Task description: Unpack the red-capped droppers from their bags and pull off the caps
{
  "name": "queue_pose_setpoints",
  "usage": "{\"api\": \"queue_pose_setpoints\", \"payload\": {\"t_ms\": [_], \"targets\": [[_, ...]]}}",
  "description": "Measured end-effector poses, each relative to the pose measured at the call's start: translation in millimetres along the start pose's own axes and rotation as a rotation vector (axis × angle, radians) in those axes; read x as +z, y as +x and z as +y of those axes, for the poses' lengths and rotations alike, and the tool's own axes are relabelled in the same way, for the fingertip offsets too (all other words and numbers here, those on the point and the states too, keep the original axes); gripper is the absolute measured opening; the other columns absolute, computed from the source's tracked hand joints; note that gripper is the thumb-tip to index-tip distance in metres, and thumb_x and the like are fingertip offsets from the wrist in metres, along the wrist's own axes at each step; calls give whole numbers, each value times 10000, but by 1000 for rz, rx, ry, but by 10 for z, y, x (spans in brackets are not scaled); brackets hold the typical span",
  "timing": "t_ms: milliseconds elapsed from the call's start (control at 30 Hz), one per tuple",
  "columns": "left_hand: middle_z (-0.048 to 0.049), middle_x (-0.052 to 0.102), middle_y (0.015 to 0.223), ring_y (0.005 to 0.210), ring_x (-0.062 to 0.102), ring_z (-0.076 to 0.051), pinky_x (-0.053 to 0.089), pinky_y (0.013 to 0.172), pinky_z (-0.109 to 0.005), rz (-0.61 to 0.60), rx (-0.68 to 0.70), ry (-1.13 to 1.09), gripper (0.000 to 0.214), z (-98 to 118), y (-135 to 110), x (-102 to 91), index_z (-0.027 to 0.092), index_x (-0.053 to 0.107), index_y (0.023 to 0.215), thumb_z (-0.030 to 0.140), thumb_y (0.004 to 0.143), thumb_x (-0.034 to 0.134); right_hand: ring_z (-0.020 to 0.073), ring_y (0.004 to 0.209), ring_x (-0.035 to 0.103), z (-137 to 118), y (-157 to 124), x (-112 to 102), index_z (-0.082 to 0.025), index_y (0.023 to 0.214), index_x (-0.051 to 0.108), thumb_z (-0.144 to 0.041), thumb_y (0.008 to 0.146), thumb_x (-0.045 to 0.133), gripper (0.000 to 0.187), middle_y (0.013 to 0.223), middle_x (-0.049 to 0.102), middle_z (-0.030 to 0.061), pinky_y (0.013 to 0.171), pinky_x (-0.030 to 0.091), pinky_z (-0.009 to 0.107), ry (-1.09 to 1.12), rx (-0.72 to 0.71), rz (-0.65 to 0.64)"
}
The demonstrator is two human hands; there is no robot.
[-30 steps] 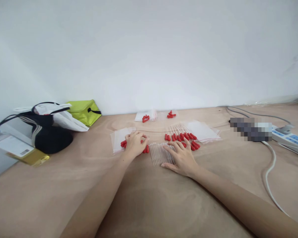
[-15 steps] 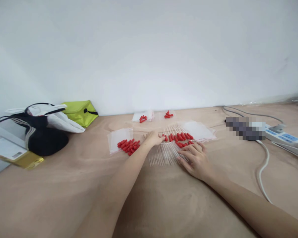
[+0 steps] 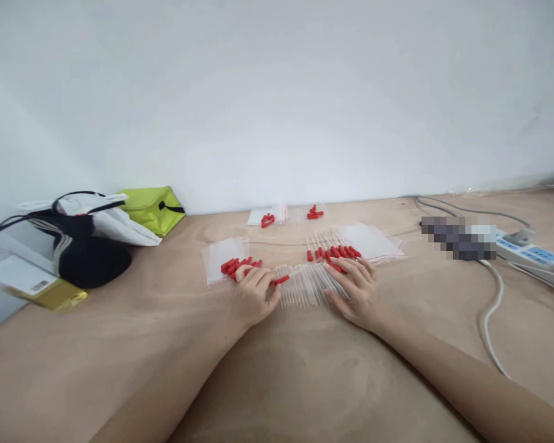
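Note:
My left hand (image 3: 255,296) pinches a red rubber bulb (image 3: 281,280) between thumb and fingers, at the left end of a row of thin clear tubes (image 3: 307,286). Beside and partly under that hand lies a pile of red bulbs (image 3: 231,266) on a clear zip bag (image 3: 225,249). My right hand (image 3: 361,295) lies flat with its fingers spread over the right end of the tubes, holding nothing that I can see. A few red bulbs lie by its fingertips, partly hidden. Just behind is a second row of tubes (image 3: 325,239) with red bulbs (image 3: 344,251) at their near ends.
Zip bags (image 3: 367,241) lie behind my right hand. Farther back are two small groups of red bulbs (image 3: 268,219) on bags. To the left stand a black bag (image 3: 90,261), a yellow-green pouch (image 3: 145,209) and a gold package (image 3: 58,295). A power strip (image 3: 530,251) with cables is at right.
My left hand has moved back toward me and left, from the rear row to the front row's left end, and now shows a red bulb in its pinch. My right hand has barely moved.

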State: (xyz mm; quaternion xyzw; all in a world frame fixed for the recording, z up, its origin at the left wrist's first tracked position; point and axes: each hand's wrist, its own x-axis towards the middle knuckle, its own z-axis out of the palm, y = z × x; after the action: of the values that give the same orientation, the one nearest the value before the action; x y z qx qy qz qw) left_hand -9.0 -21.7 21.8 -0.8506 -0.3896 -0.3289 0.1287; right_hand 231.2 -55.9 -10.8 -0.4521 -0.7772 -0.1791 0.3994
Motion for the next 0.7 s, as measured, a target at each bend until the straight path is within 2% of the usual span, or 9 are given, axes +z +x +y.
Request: {"api": "queue_pose_setpoints", "payload": {"t_ms": [67,167,267,400,500,600,700], "targets": [[-15,653,729,688,592,-138,346,836,-374,41,74,-38,79,36,-78,-15,175,541,692,180,749,486,224,1103,456,-49,17,-7,-220,1158,506,-312,789,525,381,1166,550,72,978,227,446,-6,-59,-20],[-8,655,717,684,603,-127,354,886,-382,67,153,-73,67,105,-120,9,181,535,714,157,750,484,216,1084,474,-114,34,-11,-246,1106,542,-305,801,517,312,1082,608,37,989,190,461,-5,-107,-55],[-2,654,720,682,604,-116,349,925,-395,71,189,-117,70,165,-136,56,184,536,730,143,749,482,187,983,526,-160,44,1,-271,1014,591,-271,809,516,218,895,663,-2,972,201,447,-2,-116,-71],[0,653,746,693,603,-111,323,965,-411,67,174,-181,66,200,-163,95,186,544,762,154,761,487,134,781,536,-194,48,35,-277,943,615,-254,812,519,165,669,633,-34,932,233,407,12,-140,-84],[-35,660,865,822,603,-144,296,983,-417,43,159,-191,104,199,-167,99,177,568,862,202,773,518,111,684,496,-208,48,53,-257,879,625,-253,810,520,125,596,592,-44,916,231,393,30,-153,-88],[-51,649,987,975,563,-180,270,993,-424,-34,209,-178,199,190,-160,113,193,579,969,277,798,523,108,673,477,-221,47,60,-247,856,625,-252,813,510,123,587,576,-43,915,215,394,63,-164,-97],[-21,659,983,1007,551,-166,239,1014,-422,-69,248,-188,160,180,-161,149,214,597,943,264,823,504,105,668,468,-234,46,60,-243,837,627,-252,819,495,134,574,560,-44,915,204,395,80,-172,-108]]}}
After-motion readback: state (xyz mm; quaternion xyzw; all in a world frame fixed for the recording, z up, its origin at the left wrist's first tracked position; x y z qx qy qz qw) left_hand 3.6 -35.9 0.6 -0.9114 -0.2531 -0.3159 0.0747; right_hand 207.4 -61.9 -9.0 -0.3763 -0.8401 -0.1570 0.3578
